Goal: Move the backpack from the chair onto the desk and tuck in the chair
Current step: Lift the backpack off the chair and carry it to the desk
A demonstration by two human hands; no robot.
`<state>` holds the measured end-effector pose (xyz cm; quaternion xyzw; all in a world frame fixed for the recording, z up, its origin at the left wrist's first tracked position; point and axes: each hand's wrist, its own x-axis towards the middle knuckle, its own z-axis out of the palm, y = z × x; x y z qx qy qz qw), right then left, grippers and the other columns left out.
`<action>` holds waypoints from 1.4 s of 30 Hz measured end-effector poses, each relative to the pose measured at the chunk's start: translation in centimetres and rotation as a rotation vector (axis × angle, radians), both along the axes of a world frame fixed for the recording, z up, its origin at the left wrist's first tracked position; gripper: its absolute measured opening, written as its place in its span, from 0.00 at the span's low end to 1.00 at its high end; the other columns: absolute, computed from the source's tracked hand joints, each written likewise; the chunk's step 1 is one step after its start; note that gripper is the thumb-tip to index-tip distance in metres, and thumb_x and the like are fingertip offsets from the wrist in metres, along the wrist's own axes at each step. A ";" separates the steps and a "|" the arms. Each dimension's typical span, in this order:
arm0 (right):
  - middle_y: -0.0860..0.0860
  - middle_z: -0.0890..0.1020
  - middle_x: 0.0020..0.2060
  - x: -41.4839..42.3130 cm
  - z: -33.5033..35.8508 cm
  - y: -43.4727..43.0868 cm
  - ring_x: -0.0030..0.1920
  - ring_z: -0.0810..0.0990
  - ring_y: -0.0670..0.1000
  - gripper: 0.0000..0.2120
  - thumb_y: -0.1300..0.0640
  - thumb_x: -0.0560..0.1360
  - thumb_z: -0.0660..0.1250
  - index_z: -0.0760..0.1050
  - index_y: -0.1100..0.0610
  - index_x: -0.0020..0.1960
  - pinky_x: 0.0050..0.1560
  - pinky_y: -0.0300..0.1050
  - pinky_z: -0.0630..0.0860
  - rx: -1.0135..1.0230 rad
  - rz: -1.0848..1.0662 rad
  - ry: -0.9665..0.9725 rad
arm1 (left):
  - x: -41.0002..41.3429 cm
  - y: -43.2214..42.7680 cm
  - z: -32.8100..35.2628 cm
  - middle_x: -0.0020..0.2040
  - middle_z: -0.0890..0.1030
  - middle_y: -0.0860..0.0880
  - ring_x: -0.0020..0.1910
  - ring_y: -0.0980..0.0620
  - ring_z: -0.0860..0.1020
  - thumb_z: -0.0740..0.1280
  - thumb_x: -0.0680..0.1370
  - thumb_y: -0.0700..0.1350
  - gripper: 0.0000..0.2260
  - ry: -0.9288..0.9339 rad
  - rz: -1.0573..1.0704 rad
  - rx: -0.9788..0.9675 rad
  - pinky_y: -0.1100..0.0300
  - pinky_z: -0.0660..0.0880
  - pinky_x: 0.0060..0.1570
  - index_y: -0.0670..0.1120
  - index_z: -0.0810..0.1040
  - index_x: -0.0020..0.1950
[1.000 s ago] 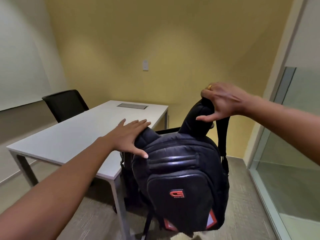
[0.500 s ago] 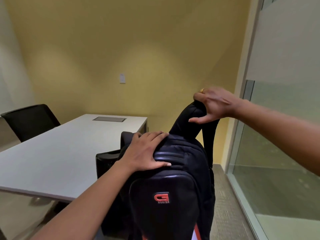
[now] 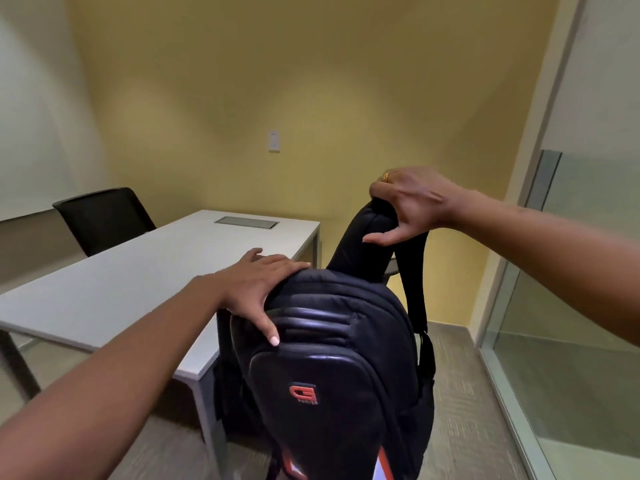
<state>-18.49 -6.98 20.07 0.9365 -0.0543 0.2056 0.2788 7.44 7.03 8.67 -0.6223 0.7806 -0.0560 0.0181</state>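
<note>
The black backpack [image 3: 332,368] hangs upright just beside the near right corner of the white bench [image 3: 114,289]. The right hand [image 3: 412,206] has its fingers closed around the strap; the left hand [image 3: 256,285] lies flat, fingers spread, on its top.

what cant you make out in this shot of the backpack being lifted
- Chair it came from: head view, almost wholly hidden behind the backpack; whether the bag rests on it cannot be told.
- Backpack bottom: cut off by the lower frame edge.
- Right hand fingertips: curled around the strap, out of sight.
- Text under the red logo: too small to read.
- Left hand palm: pressed on the bag top, contact hidden.
- Far chair base: hidden by the desk.
</note>
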 end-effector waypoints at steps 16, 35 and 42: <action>0.57 0.71 0.27 4.6 -0.8 0.0 0.27 0.68 0.58 0.36 0.27 0.65 0.53 0.68 0.63 0.36 0.30 0.44 0.64 -0.020 0.096 0.027 | 6.7 3.0 2.9 0.53 0.75 0.49 0.47 0.50 0.73 0.71 0.60 0.53 0.31 -0.253 0.067 0.054 0.56 0.68 0.58 0.49 0.67 0.61; 0.59 0.74 0.28 -4.0 3.6 -2.1 0.29 0.72 0.60 0.36 0.29 0.64 0.57 0.72 0.64 0.39 0.28 0.48 0.70 -0.070 0.038 0.039 | -2.1 2.0 4.2 0.63 0.74 0.49 0.62 0.51 0.72 0.64 0.62 0.45 0.33 0.718 0.295 0.274 0.60 0.69 0.59 0.49 0.68 0.69; 0.58 0.73 0.28 -10.4 5.3 -5.1 0.27 0.71 0.58 0.36 0.28 0.64 0.55 0.71 0.63 0.39 0.26 0.42 0.63 -0.142 -0.046 0.062 | -13.2 -4.1 1.2 0.72 0.65 0.56 0.69 0.56 0.66 0.65 0.64 0.68 0.40 0.675 0.017 -0.040 0.52 0.63 0.68 0.58 0.57 0.72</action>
